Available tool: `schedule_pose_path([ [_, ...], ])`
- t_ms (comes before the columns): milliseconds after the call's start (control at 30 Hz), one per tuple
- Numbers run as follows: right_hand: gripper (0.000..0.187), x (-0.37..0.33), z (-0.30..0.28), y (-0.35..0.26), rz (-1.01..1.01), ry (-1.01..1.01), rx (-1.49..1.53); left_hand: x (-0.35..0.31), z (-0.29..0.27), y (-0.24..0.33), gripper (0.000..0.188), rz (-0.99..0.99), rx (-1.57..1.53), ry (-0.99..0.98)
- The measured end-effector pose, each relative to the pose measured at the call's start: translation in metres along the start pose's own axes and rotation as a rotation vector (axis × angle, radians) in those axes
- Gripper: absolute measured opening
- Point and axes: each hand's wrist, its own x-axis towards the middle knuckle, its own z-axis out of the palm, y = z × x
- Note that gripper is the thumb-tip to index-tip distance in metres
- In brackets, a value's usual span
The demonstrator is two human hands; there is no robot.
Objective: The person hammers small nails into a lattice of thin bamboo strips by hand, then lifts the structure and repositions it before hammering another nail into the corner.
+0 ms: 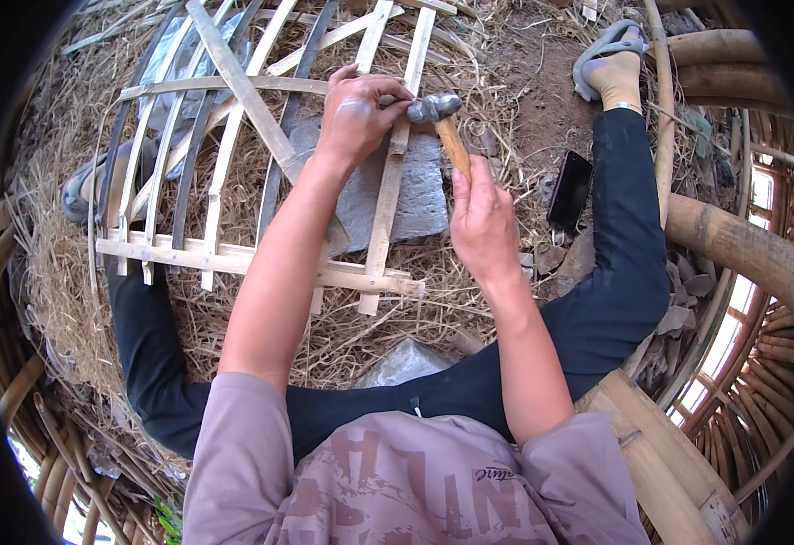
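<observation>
Dry straw (pixel 70 309) litters the ground, with bare soil (pixel 538 100) showing beyond and to the right of a grey stone slab (pixel 424 204), and a curved bamboo wall (pixel 783 363) standing well to the slab's right. Over the slab's left part and out to its left spreads a bamboo lattice frame (pixel 170 252), its pale and dark slats crossing one another; one long slat runs straight over the slab. Bluish clear plastic (pixel 174 68) lies beneath the slats, left of the slab and farther from the person.

At the slab's far edge, the left hand (pixel 361 111) bends over a crosspiece (pixel 274 83), thumb and forefinger drawn together beside the hammer head; what they pinch is too small to tell. The right hand (pixel 486 218), just off the slab's right edge, is wrapped around the handle of a hammer (pixel 452 145). The left forearm crosses the frame at the slab's left side, hiding several joints.

Right of the slab, near it, lies a black phone (pixel 570 189); beyond the phone is a sandalled foot (pixel 617 80). Thick bamboo poles (pixel 719 232) lie farther right.
</observation>
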Motion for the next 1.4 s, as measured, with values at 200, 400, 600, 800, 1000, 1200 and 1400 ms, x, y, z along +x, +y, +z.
schedule_pose_path([
  [200,0.021,-0.002,0.017,0.001,-0.179,0.240,-0.012,-0.001,-0.001,0.002,0.012,0.019,-0.005,0.043],
  [400,0.018,0.002,0.023,0.002,-0.108,0.206,-0.053,-0.002,0.001,0.000,0.012,0.020,-0.012,0.055],
  [600,0.018,-0.002,0.024,0.001,-0.146,0.216,-0.079,-0.002,0.000,-0.003,0.012,0.032,0.021,0.074],
  [800,0.026,0.006,0.021,0.000,-0.110,0.100,-0.171,-0.001,0.000,-0.003,0.010,0.027,0.012,0.078],
  [1000,0.025,0.002,0.023,0.004,-0.213,0.247,-0.139,-0.002,-0.002,0.000,0.011,-0.032,0.022,-0.018],
  [1200,0.031,-0.001,0.025,0.005,-0.186,0.259,-0.044,0.001,0.004,-0.004,0.014,0.029,0.010,0.075],
  [1400,0.031,-0.001,0.021,0.000,-0.252,0.278,-0.125,-0.001,0.004,-0.001,0.015,0.032,0.005,0.060],
])
